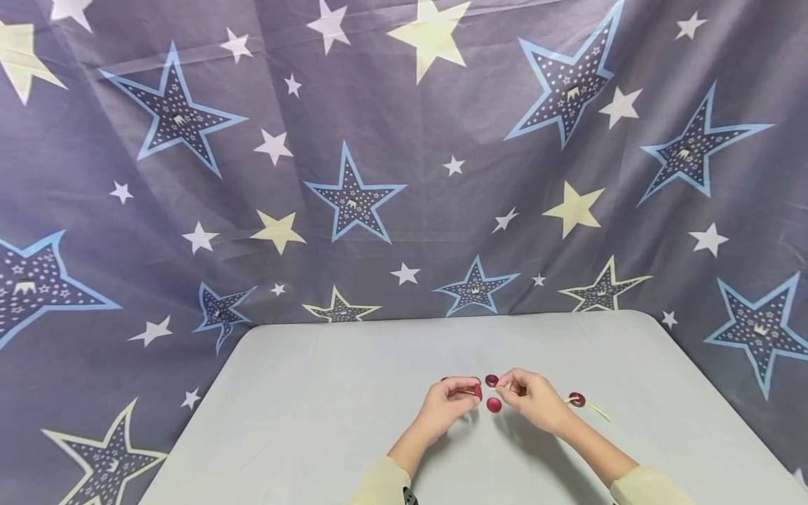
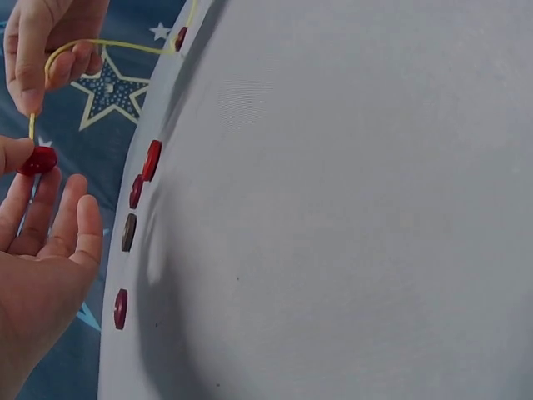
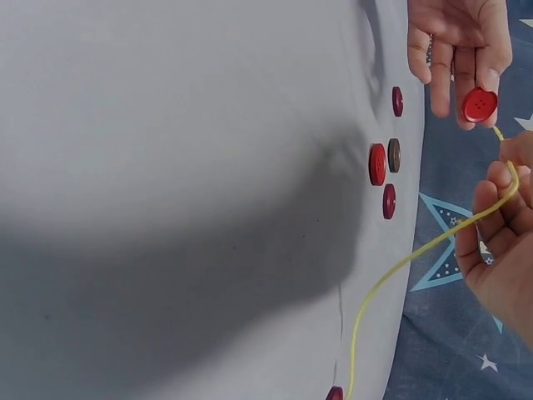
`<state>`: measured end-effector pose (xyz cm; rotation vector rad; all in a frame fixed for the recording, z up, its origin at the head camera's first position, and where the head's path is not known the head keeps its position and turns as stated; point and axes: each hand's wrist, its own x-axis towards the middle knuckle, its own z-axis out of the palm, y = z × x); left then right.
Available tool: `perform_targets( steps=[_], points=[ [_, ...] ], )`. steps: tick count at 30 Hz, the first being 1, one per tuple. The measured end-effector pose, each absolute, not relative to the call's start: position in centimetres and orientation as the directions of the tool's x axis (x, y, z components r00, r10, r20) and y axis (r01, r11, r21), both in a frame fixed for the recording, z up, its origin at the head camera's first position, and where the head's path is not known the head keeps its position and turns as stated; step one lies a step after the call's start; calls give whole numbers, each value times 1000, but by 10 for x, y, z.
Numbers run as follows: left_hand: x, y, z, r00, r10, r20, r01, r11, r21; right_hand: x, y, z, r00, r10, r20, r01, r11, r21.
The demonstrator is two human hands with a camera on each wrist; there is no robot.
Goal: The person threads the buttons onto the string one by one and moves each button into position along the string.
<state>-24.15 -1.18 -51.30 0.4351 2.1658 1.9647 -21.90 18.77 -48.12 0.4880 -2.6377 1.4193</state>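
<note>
Between thumb and fingers, my left hand [image 1: 442,407] pinches a red four-hole button [image 3: 480,105] above the table. My right hand [image 1: 536,401], just to the right of it, pinches a yellow cord [image 2: 32,125] close to its end, right at the button's face. From the right hand the cord [image 3: 391,271] runs in a curve down to a dark red button [image 1: 577,399] on the table at the right, and a short tail extends past that button. Below the hands lie a bright red button [image 1: 494,405] and a dark red button [image 1: 492,380].
A brown button [image 2: 129,232] and another dark red button [image 2: 121,309] also lie on the light grey table [image 1: 303,421], partly hidden behind the left hand in the head view. A star-patterned cloth [image 1: 379,266] hangs behind the table.
</note>
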Motion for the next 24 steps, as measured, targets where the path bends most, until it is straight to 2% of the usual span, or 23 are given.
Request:
perform_targets(
  steps=[15, 24],
  points=[
    [-242, -9, -518, -935, 343, 94, 128, 77, 989, -220, 184, -485, -937, -269, 223, -335, 513, -790],
    [-238, -8, -510, -940, 334, 66, 103, 93, 990, -220, 181, -483, -934, -283, 217, -338, 510, -791]
  ],
)
